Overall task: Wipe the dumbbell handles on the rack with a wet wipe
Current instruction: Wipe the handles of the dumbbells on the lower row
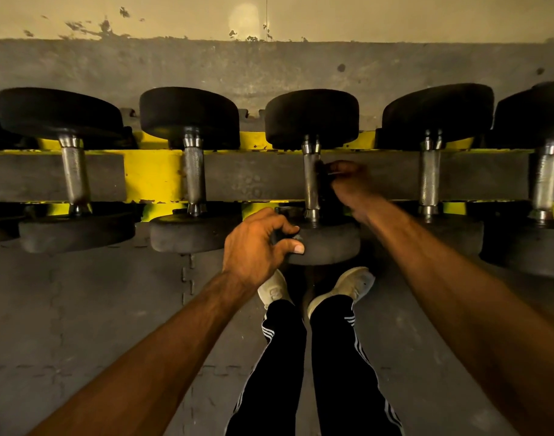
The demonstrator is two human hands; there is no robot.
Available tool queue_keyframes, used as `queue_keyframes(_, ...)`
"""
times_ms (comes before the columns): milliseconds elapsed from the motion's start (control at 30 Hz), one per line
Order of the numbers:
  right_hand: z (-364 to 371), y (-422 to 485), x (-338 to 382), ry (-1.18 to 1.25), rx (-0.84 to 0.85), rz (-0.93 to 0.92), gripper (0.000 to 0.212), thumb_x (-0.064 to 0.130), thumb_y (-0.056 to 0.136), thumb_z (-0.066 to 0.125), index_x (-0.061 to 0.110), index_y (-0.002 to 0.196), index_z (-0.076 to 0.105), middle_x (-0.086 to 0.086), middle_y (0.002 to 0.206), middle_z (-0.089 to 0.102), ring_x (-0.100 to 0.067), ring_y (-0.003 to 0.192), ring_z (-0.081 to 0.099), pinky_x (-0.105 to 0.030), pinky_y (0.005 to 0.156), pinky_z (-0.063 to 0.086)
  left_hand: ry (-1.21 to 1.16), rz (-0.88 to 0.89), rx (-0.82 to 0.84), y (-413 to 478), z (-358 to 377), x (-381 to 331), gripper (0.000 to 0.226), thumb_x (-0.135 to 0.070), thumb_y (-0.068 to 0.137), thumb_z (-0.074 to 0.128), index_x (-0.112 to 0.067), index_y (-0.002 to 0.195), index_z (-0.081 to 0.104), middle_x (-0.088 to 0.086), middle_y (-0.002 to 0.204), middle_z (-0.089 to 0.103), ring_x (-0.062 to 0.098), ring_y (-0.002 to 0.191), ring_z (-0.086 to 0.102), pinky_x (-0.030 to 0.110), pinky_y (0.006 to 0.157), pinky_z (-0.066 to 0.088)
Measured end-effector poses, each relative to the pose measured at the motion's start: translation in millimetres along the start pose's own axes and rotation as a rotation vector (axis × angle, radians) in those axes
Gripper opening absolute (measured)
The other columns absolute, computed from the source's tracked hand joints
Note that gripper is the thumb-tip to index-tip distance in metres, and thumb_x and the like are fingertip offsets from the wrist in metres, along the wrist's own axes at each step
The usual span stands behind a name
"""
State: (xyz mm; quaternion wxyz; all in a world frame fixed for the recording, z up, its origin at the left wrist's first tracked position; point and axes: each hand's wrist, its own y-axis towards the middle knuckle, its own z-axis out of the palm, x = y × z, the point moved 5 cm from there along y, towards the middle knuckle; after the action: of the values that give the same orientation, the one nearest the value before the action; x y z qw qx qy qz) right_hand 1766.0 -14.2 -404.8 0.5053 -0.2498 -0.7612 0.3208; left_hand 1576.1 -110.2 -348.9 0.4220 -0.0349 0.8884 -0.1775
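Observation:
Several black dumbbells with knurled steel handles lie across a yellow rack (153, 174). My right hand (351, 184) reaches to the handle of the middle dumbbell (311, 180) and holds a dark, crumpled wipe (323, 179) against the handle's right side. The hand is blurred, so I cannot make out its fingers. My left hand (257, 243) grips the near rubber head (329, 243) of that same dumbbell, fingers curled over its left edge and thumb on its front.
Neighbouring handles stand at the far left (76, 174), left (194, 174), right (429, 177) and far right (546, 180). A grey and yellowish wall (269, 64) runs behind the rack. My legs and pale shoes (348, 287) stand on the grey mat floor below.

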Motion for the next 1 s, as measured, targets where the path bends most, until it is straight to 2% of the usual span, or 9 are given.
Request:
queue_keyframes(133,-1.6,-12.5,-8.3,-0.112,-0.033,0.024,0.028,-0.003,0.092,0.055,0.022,0.096,0.067,0.006,0.089,0.064,-0.011,0.088,0.061,-0.020,0.070,0.048,0.008,-0.045,0.002,-4.0,-1.9,-4.4,0.025,-0.040,0.072,0.087,-0.030,0.092,0.074,-0.013,0.100,0.066,0.007,0.095,0.062,0.027,0.074,0.047)
queue_keyframes(233,-12.7,-27.3,-7.0,-0.199,-0.011,-0.023,0.024,0.000,0.086,0.065,0.023,0.087,0.068,0.008,0.084,0.064,-0.007,0.082,0.060,-0.020,0.073,0.046,0.056,-0.084,0.020,-6.6,-3.0,-13.3,0.028,-0.036,0.075,0.086,-0.029,0.099,0.073,-0.013,0.104,0.064,0.009,0.099,0.060,0.025,0.075,0.042)
queue_keyframes(367,-37.0,-58.9,-5.6,0.038,-0.114,-0.028,0.024,0.006,0.083,0.074,0.026,0.075,0.066,0.006,0.076,0.068,-0.004,0.069,0.064,-0.020,0.065,0.050,0.161,-0.140,0.061,-11.4,-0.9,-29.0,0.030,-0.033,0.082,0.080,-0.027,0.109,0.069,-0.009,0.112,0.061,0.015,0.107,0.058,0.031,0.084,0.049)
queue_keyframes(500,-69.8,-90.4,-13.6,0.362,-0.086,0.054,0.014,-0.004,0.087,0.066,0.010,0.088,0.069,-0.009,0.076,0.073,-0.013,0.058,0.067,-0.019,0.052,0.052,0.176,0.006,-0.032,-14.6,11.0,-60.8,0.031,-0.032,0.085,0.074,-0.024,0.114,0.068,-0.003,0.110,0.063,0.019,0.106,0.058,0.041,0.088,0.052)
queue_keyframes(600,-96.3,-109.8,-21.5,0.580,0.007,0.091,0.021,-0.006,0.088,0.062,0.008,0.102,0.067,-0.008,0.079,0.075,-0.019,0.061,0.069,-0.021,0.052,0.054,0.075,0.058,-0.035,-9.0,34.1,-96.0,0.041,-0.033,0.086,0.074,-0.023,0.124,0.066,-0.002,0.115,0.064,0.018,0.109,0.059,0.037,0.093,0.052)
queue_keyframes(700,-125.0,-121.9,-28.9,0.653,0.084,0.070,0.024,-0.008,0.088,0.059,0.011,0.098,0.068,-0.005,0.078,0.075,-0.017,0.061,0.069,-0.021,0.052,0.053,-0.158,0.086,0.064,4.3,66.5,-137.9,0.055,-0.033,0.082,0.077,-0.023,0.134,0.063,-0.007,0.115,0.064,0.008,0.107,0.062,0.029,0.095,0.052)
queue_keyframes(767,-146.3,-123.9,-36.1,0.699,0.114,0.084,0.023,-0.010,0.088,0.057,0.009,0.094,0.069,-0.007,0.077,0.074,-0.015,0.060,0.068,-0.021,0.052,0.053,-0.278,0.074,0.088,14.1,90.9,-162.5,0.057,-0.028,0.079,0.079,-0.017,0.133,0.065,-0.008,0.113,0.065,0.005,0.106,0.064,0.025,0.097,0.051)
queue_keyframes(900,-189.2,-116.4,-54.5,0.747,0.158,0.123,0.021,-0.010,0.089,0.055,0.005,0.094,0.069,-0.011,0.080,0.075,-0.019,0.068,0.072,-0.024,0.064,0.059,-0.435,-0.044,0.020,31.4,132.4,-191.3,0.039,-0.018,0.077,0.080,-0.013,0.115,0.074,0.003,0.103,0.073,0.015,0.096,0.071,0.029,0.090,0.056)
queue_keyframes(1000,-216.7,-106.5,-63.5,0.709,0.298,0.119,0.027,-0.010,0.091,0.053,0.005,0.108,0.068,-0.014,0.096,0.075,-0.023,0.087,0.074,-0.029,0.082,0.060,-0.516,-0.174,-0.060,43.6,157.0,-200.4,0.022,-0.005,0.081,0.081,-0.008,0.103,0.077,0.001,0.094,0.076,0.008,0.087,0.072,0.025,0.084,0.056)
